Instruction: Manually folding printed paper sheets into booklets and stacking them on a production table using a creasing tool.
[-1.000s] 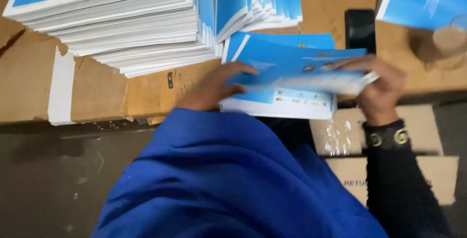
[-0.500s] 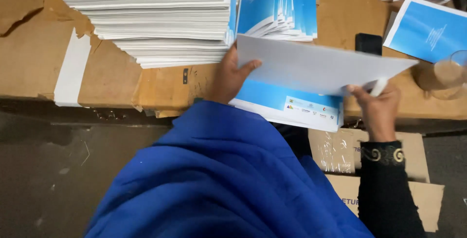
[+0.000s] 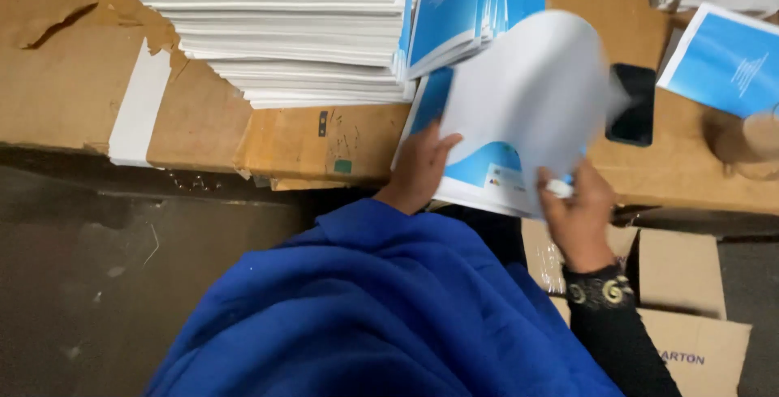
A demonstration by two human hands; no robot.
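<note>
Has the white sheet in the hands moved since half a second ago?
Yes. The white sheet has swung up and away from the person, now curling over toward the black phone instead of lying flat over the blue booklet.

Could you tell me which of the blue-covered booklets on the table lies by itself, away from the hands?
It is the single blue booklet at the far right, lying flat and alone beside the black phone. The others are stacked, leaning in a row, or under the hands.

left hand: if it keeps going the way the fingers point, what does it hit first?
The left hand points up and slightly right, fingers already on the white sheet being lifted. Beyond that, likely the fanned blue-covered booklets leaning on the tall white paper stack; depth is unclear.
</note>
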